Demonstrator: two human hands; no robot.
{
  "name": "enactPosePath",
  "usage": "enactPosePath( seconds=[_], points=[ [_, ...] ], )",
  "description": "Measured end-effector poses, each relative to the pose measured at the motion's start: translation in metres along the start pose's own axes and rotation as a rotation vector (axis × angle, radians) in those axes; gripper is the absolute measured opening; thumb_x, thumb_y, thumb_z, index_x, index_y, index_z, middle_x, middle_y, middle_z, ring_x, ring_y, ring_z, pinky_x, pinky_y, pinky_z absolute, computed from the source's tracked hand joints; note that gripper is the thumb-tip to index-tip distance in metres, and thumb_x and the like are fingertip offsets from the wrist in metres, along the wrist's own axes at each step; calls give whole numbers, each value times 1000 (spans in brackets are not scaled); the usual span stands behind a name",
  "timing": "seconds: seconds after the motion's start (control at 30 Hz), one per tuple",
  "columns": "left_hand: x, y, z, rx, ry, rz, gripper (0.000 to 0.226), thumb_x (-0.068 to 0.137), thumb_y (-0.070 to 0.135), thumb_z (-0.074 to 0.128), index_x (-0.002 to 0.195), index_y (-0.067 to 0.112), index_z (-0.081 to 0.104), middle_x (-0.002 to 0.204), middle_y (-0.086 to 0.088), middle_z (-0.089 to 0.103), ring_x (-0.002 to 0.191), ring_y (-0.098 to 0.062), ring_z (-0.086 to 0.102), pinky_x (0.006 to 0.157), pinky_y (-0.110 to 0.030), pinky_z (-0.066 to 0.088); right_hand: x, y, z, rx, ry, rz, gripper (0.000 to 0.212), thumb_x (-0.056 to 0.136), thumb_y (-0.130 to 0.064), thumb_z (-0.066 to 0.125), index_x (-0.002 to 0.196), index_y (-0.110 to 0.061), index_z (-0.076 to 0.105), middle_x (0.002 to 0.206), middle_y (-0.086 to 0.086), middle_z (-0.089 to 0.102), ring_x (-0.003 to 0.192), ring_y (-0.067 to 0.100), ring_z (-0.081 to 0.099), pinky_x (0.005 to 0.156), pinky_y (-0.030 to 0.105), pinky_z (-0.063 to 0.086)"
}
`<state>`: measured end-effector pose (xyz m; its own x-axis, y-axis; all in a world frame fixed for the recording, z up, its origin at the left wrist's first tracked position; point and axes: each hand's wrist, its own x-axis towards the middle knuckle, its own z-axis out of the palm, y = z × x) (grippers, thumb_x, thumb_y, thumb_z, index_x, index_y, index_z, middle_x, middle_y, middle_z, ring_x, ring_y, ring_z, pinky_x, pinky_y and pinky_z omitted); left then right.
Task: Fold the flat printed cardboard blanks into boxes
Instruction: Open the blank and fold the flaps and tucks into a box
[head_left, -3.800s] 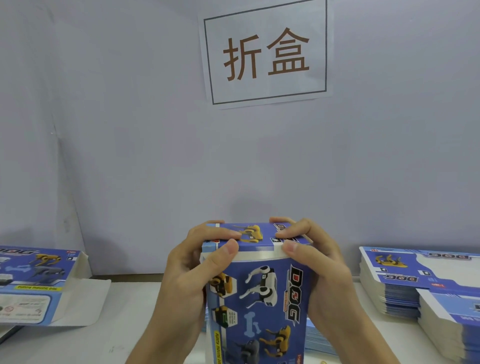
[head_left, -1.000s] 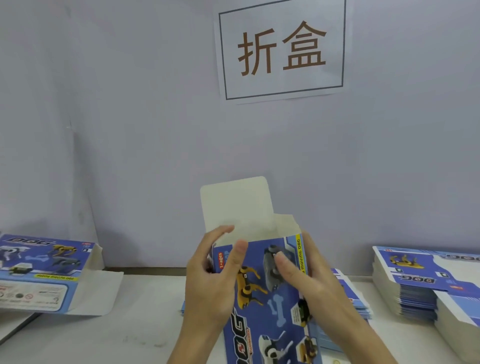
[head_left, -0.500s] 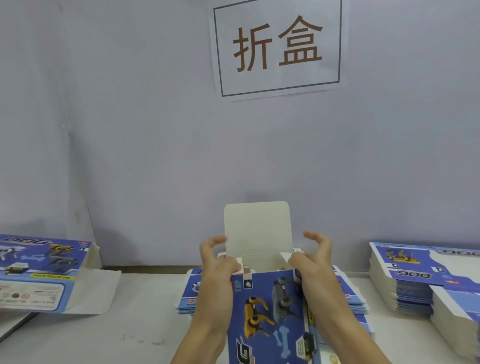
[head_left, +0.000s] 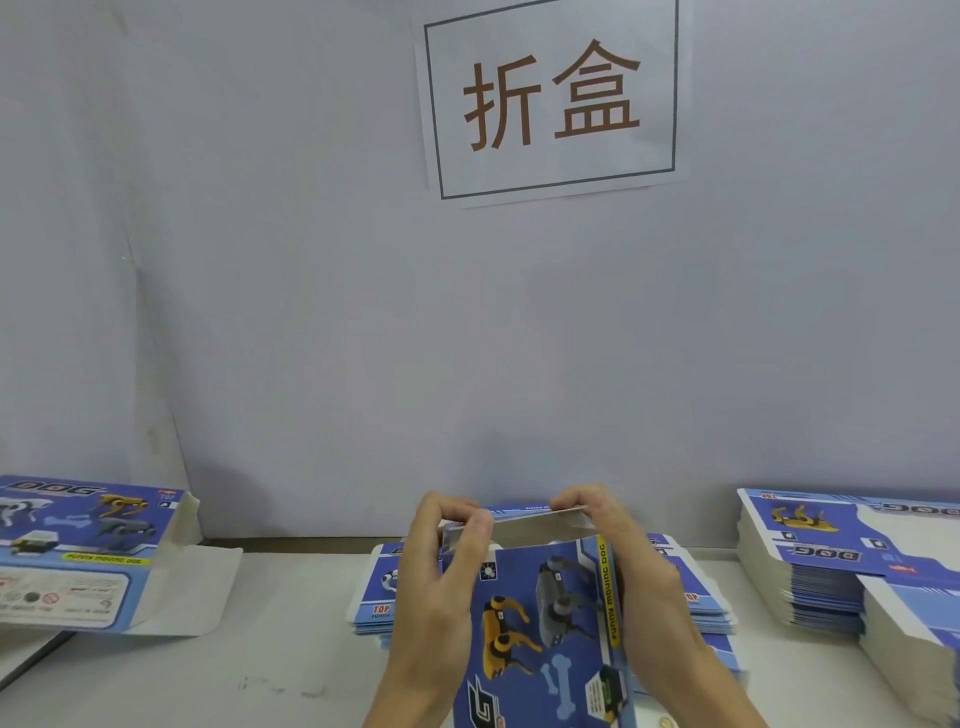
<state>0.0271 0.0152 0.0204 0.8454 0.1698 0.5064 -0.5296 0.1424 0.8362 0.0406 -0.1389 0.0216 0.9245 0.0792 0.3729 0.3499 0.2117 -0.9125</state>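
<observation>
Box (head_left: 540, 623) is standing upright between my two hands, its blue printed face with the yellow and grey dogs turned toward me. My left hand (head_left: 447, 582) is gripping its left side, the thumb lying against the front panel and the fingers (head_left: 441, 506) curling over the top edge. My right hand (head_left: 631, 566) is holding the right side, fingers hooking over the top from behind. Between my fingertips the lid flap (head_left: 540, 522) is lying bent over, nearly level across the opening, its pale underside showing toward me and a strip of blue print along its upper side. Both hands are pinching that flap at its two ends, so neither is spread wide; the fingers are curled close on the cardboard.

Directly behind my hands, on the table (head_left: 291, 670), a low stack of blanks (head_left: 691, 608) is lying flat, sticking out past both wrists. Well off past my right hand, a much taller pile (head_left: 810, 577) of blanks is sitting near the table's edge, with more of them running out of view at the lower right. Well off past my left hand, a finished box (head_left: 78, 551) is lying on its side with one white flap (head_left: 187, 597) hanging open toward me. Above my fingers, on the grey wall (head_left: 260, 260), a paper sign (head_left: 553, 98) with brown characters in a dark frame is hanging.
</observation>
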Motion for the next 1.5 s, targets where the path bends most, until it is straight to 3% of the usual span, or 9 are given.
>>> enactPosePath(
  seconds=[0.3, 0.47, 0.63, 0.93, 1.1, 1.23, 1.33, 1.4, 1.5],
  points=[
    [1, -5, -6, 22, -42, 1, 37, 81, 35, 57, 116, 22, 58, 113, -1, 65, 118, -23, 61, 66, -29, 60, 0, 0, -7, 79, -52, 128, 21, 73, -42, 67, 91, -30, 69, 103, 20, 72, 95, 33, 75, 60, 33, 60],
    [1, -5, -3, 31, -14, -11, 38, 79, 41, 58, 115, 28, 59, 114, -4, 66, 115, -33, 64, 72, -42, 63, 0, -1, 1, 104, -2, 36, 22, 78, -46, 80, 88, -31, 67, 99, 17, 74, 91, 33, 75, 59, 32, 60],
    [2, -3, -2, 57, -16, -2, 18, 82, 44, 56, 94, 35, 64, 104, -14, 70, 98, -35, 71, 60, -36, 61, 2, -2, 6, 89, 59, -27, 32, 69, -54, 65, 88, -29, 67, 102, 14, 71, 85, 27, 76, 56, 26, 57],
    [2, -1, -1, 55, 18, 12, 16, 80, 43, 57, 92, 35, 65, 96, -2, 71, 98, -32, 72, 56, -34, 61, 3, 0, 4, 105, 40, -24, 22, 77, -44, 66, 92, -28, 67, 106, 14, 72, 89, 30, 76, 58, 32, 60],
    [4, 1, 0, 59, -12, -31, 17, 79, 45, 59, 92, 37, 65, 103, -11, 71, 99, -30, 73, 58, -33, 61, 4, 4, 4, 103, 62, -37, 29, 71, -51, 67, 90, -29, 67, 102, 10, 74, 90, 28, 76, 60, 33, 61],
    [4, 1, -13, 141, -231, -57, 52, 76, 52, 81, 115, 65, 49, 143, 3, 48, 119, -3, 60, 80, -20, 56, 7, 5, -1, 164, 172, -39, 37, 74, -53, 67, 107, -37, 64, 105, 11, 75, 95, 33, 74, 84, 50, 59],
    [4, -3, -26, 214, -559, -370, 105, 69, 33, 87, 136, 65, 13, 145, 15, 49, 113, -4, 66, 91, -23, 54, 12, -1, -12, 278, 340, -69, 46, 77, -50, 67, 121, -39, 60, 101, -1, 77, 88, 21, 73, 70, 38, 60],
    [6, -6, -33, 435, -700, -441, 106, 76, 27, 85, 138, 61, 6, 130, 30, 53, 105, 6, 65, 93, -20, 53, 15, -4, -23, 400, 466, -88, 49, 86, -49, 64, 131, -29, 57, 98, -8, 74, 78, 8, 72, 56, 26, 57],
    [11, -1, -41, 427, -631, -365, 94, 72, 23, 89, 133, 59, 26, 129, 7, 60, 112, -7, 66, 93, -31, 57, 12, -8, -37, 588, 456, -35, 50, 93, -54, 57, 137, -31, 56, 123, 4, 68, 102, 22, 70, 74, 37, 57]
  ],
)
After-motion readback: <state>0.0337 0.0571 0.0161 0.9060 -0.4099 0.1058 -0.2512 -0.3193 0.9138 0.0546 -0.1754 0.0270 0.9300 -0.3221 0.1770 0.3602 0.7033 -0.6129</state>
